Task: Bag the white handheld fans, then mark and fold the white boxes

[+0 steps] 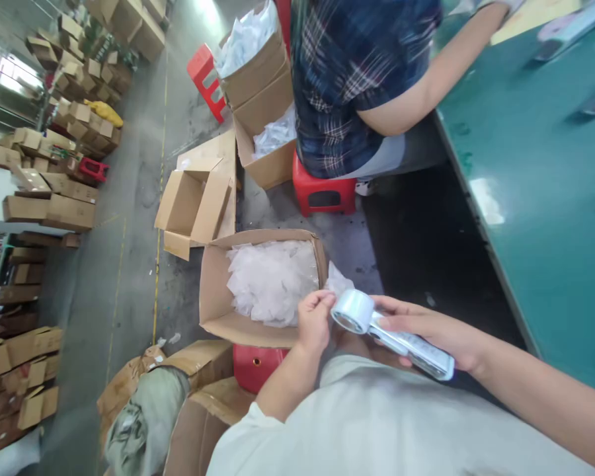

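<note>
My right hand (431, 327) is wrapped round the handle of a pale blue handheld device (354, 311), which has a round, drum-shaped head like a small handheld fan. The head points left, close to my left hand (314, 320). Thumb and fingers of that hand are pinched on a thin translucent plastic bag (338, 280), which sticks up just beyond the device's head. Left of my hands, a cardboard box (215, 284) stands open with a heap of whitish translucent bags (272, 281) inside.
A seated person in a plaid shirt (334, 86) is ahead on a red stool (322, 192). The green table (535, 172) runs along the right. Open cartons (193, 198) stand on the floor ahead, and a red stool (258, 367) is beside me.
</note>
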`<state>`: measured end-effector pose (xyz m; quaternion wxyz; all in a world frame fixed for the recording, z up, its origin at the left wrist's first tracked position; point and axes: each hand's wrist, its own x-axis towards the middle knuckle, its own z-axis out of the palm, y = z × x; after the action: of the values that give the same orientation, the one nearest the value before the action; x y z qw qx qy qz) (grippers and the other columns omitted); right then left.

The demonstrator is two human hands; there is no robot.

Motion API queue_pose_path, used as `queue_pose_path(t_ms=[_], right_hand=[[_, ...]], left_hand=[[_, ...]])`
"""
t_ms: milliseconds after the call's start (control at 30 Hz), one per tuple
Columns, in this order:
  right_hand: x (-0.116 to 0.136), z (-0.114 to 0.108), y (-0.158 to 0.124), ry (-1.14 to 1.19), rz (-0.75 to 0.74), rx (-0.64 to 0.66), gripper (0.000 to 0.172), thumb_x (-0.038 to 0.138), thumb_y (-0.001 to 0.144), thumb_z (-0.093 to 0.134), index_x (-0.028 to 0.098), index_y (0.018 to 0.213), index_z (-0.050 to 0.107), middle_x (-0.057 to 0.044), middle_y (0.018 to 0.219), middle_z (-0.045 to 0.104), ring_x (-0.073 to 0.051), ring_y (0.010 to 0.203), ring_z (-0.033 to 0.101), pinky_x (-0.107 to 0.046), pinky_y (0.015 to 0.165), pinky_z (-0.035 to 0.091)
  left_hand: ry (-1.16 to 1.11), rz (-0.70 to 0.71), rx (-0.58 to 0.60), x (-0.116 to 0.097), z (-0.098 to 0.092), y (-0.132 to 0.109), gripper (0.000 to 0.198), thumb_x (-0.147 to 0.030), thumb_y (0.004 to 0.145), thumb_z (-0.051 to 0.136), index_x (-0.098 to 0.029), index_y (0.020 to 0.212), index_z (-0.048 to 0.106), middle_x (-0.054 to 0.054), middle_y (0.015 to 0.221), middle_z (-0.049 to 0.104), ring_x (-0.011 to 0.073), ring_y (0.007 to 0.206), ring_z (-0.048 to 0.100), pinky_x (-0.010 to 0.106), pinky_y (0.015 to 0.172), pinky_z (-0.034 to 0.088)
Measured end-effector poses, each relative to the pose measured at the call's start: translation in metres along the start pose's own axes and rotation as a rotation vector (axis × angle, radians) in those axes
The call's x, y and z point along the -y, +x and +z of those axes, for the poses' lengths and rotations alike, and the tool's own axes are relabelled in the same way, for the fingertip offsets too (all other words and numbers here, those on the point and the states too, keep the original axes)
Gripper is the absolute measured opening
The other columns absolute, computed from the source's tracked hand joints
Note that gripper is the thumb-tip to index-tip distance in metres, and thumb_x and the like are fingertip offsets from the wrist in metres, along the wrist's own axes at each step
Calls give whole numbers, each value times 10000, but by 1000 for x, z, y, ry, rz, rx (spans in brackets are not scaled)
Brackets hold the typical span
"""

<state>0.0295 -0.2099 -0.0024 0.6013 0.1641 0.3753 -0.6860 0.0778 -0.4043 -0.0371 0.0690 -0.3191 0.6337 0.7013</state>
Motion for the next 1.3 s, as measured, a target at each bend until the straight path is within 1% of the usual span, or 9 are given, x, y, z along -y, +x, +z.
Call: queue_pose_path(t_ms=[67,233,333,600,767,833,1033,1200,1300], right_hand=[[-6,-2,-23,-25,-28,-63,781,398,727,758,273,1411,401,-33,838,641,-147,608,615,-223,440,530],[-27,1,-78,29,-93,43,957,349,614,814,312,1452,354,-52,1023,643,-161,689,650,-182,402,508],[-41,2,-100,20,-114,67,873,360,645,794,249,1427,422,-63,976,655,-131,606,628,-180,414,508],[-69,-1,-136,70,-205,-5,841,385,677,767,278,1432,411,-52,895,640,-170,671,639,-181,393,492],[-77,-4,-143,32,-213,-176,665,420,714,753,227,1315,544,-37,805,638,-132,582,589,-206,432,520],[-81,-7,-143,-16,-241,-300,628,410,718,763,254,1291,560,-47,907,653,-132,616,590,-210,441,530],[-99,-10,-138,-67,-288,-430,614,456,754,730,298,1309,521,-60,1184,630,-170,744,628,-258,502,569],[-108,-9,-129,-251,-429,-560,542,478,732,741,251,1189,557,-61,1113,652,-176,787,630,-239,537,554],[-104,-9,-134,-110,-391,-559,569,479,730,743,283,1213,515,-65,1335,552,-218,926,641,-268,554,585]], left_hand=[[-104,-27,0,-3,10,-12,309,-441,710,710,-146,803,697,8,684,629,117,631,536,273,667,459],[-53,-92,347,-24,40,-48,351,-459,678,766,-145,834,750,21,730,683,117,653,563,267,686,462],[-26,-115,406,-32,52,-64,343,-445,686,766,-147,856,762,40,786,708,129,693,591,270,703,474],[346,218,708,-36,57,-75,173,-325,783,672,-182,805,767,52,859,718,160,813,634,297,805,503],[248,136,470,-30,68,-84,204,-303,820,623,-151,890,739,53,818,713,151,740,632,291,730,519],[342,257,442,-29,70,-92,201,-309,838,614,-157,891,734,54,819,708,154,744,629,301,737,525],[727,1048,420,-27,69,-105,241,-237,909,486,-171,1008,695,96,869,671,185,817,616,347,776,534],[944,1210,546,-33,87,-94,273,-234,936,419,-170,989,679,88,806,651,194,792,605,345,744,517],[973,1313,703,-38,87,-87,271,-210,932,411,-176,981,675,78,764,625,200,793,604,354,759,503]])
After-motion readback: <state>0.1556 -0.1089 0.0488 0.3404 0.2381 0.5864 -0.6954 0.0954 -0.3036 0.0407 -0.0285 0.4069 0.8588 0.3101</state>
